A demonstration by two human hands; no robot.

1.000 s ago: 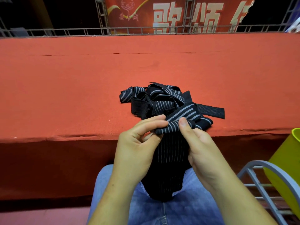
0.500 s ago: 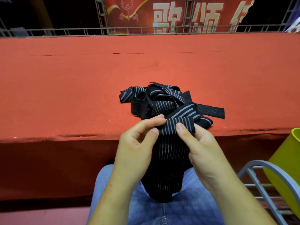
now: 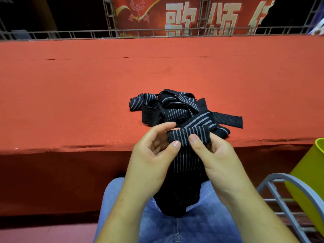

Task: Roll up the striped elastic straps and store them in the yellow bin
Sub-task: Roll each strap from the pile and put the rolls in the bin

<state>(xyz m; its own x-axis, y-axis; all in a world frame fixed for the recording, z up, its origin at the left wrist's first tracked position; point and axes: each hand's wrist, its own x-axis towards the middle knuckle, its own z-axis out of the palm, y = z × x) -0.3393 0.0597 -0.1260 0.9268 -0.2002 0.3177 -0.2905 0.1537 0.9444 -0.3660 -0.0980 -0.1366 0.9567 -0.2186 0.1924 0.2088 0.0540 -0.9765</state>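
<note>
**A:** Where is the strap that is being worked on?

**B:** The striped elastic strap (image 3: 188, 135) is held up over the lap, near the front edge of the red-covered table (image 3: 78, 106). Its top end is turned over into a short roll, grey stripes on black. The rest hangs flat between the wrists down onto the jeans (image 3: 201, 228).

**A:** And the hands?

**B:** Both grasp it. The left hand (image 3: 150, 158) pinches the left end of the roll, with the thumb in front and the forefinger curved over the top behind. The right hand (image 3: 220, 158) pinches the right end, with the thumb pressed on the front of the roll. Its other fingers are tucked behind the fabric, out of sight.

**A:** The other straps?

**B:** A tangled pile of straps (image 3: 175, 109) lies on the table just beyond the hands. One plain dark end sticks out flat to the right, and a striped loop lies at the left of the heap. I cannot tell how many there are.

**A:** The bin?

**B:** The yellow bin (image 3: 312, 172) stands at the right edge of the view, lower than the tabletop and only partly in frame, well apart from the hands. Its inside is hidden. A grey metal frame (image 3: 284, 176) curves just in front of it.

**A:** Behind the table?

**B:** A metal truss railing (image 3: 71, 34) runs along the far edge. Beyond it is a red banner (image 3: 154, 14) with pale characters.
</note>
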